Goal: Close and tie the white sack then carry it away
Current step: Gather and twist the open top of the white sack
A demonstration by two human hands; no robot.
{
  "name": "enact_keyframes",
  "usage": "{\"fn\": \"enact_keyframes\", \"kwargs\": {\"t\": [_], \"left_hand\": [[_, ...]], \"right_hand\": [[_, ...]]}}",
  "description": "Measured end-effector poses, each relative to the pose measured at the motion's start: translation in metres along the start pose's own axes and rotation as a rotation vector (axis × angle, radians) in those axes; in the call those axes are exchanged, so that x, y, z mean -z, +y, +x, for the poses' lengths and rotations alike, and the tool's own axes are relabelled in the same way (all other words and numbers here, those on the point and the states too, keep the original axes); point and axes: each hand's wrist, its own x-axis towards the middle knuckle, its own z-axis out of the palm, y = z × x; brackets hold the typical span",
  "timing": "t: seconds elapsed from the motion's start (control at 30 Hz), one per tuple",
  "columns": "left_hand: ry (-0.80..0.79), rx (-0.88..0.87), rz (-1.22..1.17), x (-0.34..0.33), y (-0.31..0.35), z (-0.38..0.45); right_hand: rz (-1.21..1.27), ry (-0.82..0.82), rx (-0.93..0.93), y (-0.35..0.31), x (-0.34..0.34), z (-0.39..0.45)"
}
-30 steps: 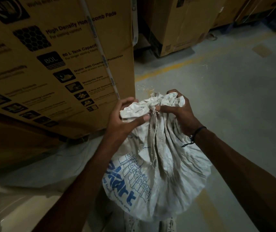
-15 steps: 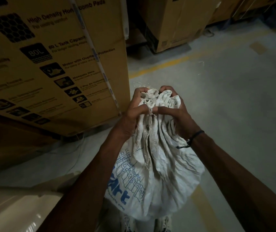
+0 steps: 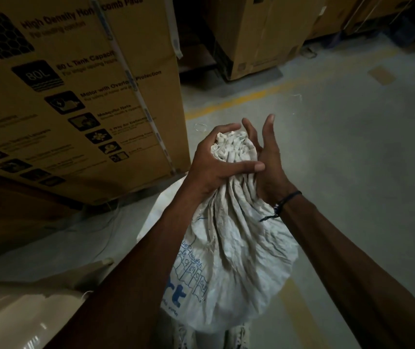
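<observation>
The left hand [image 3: 211, 162] grips the white sack [image 3: 229, 253] at its gathered neck, keeping it closed; the right hand [image 3: 267, 159] has fingers spread, cupping it.

White sack [image 3: 229, 260] bottom cut off by lower frame edge; its blue print [image 3: 176, 295] partly folded away, only "rt" readable; sack neck hidden under left hand [image 3: 216, 165]; right hand [image 3: 267, 162] palm side behind the gathered cloth, contact there unclear; big cardboard box [image 3: 75, 96] cropped at top and left, small print on it too blurred to read; far boxes [image 3: 259, 36] cut by top edge, dark; pale object [image 3: 12, 316] at lower left cropped, unidentifiable.
</observation>
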Motion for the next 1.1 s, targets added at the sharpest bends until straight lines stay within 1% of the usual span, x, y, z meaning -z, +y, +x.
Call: {"fn": "enact_keyframes", "kwargs": {"t": [0.1,0.17,0.23,0.3,0.4,0.43,0.5,0.57,0.63,0.73,0.8,0.83,0.9,1.0,1.03,1.1], "left_hand": [[0.030,-0.034,0.002,-0.004,-0.001,-0.005],[0.068,-0.076,0.027,-0.007,-0.003,-0.003],[0.116,-0.111,0.042,-0.013,-0.005,-0.003],[0.177,-0.126,0.039,-0.020,-0.006,-0.004],[0.241,-0.147,0.010,-0.031,-0.003,-0.010],[0.255,-0.160,0.009,-0.033,-0.001,-0.011],[0.304,-0.185,0.029,-0.034,0.002,-0.012],[0.371,-0.197,0.036,-0.033,0.006,-0.011],[0.402,-0.200,0.029,-0.032,0.010,-0.012],[0.321,-0.165,0.058,-0.032,0.014,-0.020],[0.238,-0.107,0.082,-0.030,0.017,-0.026],[0.187,-0.059,0.093,-0.029,0.021,-0.028],[0.095,0.060,0.106,-0.027,0.033,-0.031],[0.036,0.200,-0.045,-0.024,0.056,-0.037],[0.012,0.235,-0.063,-0.022,0.065,-0.042],[-0.099,0.276,0.008,-0.017,0.080,-0.049]], "right_hand": [[-0.060,-0.026,0.010,-0.002,0.004,-0.001],[-0.049,0.004,0.028,-0.001,0.008,-0.001],[0.018,0.035,0.020,0.001,0.006,-0.004],[0.006,0.098,0.024,0.006,0.006,-0.001],[-0.162,0.169,0.050,0.010,0.004,-0.001],[-0.178,0.178,0.074,0.011,0.005,-0.004],[-0.269,0.184,0.176,0.016,0.009,-0.010],[-0.451,0.164,0.295,0.022,0.019,-0.024],[-0.618,0.063,0.350,0.033,0.029,-0.044],[-0.757,-0.144,0.371,0.051,0.041,-0.069],[-0.788,-0.218,0.399,0.055,0.042,-0.071],[-0.800,-0.217,0.419,0.054,0.040,-0.069],[-0.760,-0.159,0.454,0.051,0.034,-0.063],[-0.678,-0.056,0.481,0.041,0.024,-0.059],[-0.673,-0.024,0.500,0.038,0.019,-0.058],[-0.696,0.075,0.542,0.035,0.012,-0.054]]}}
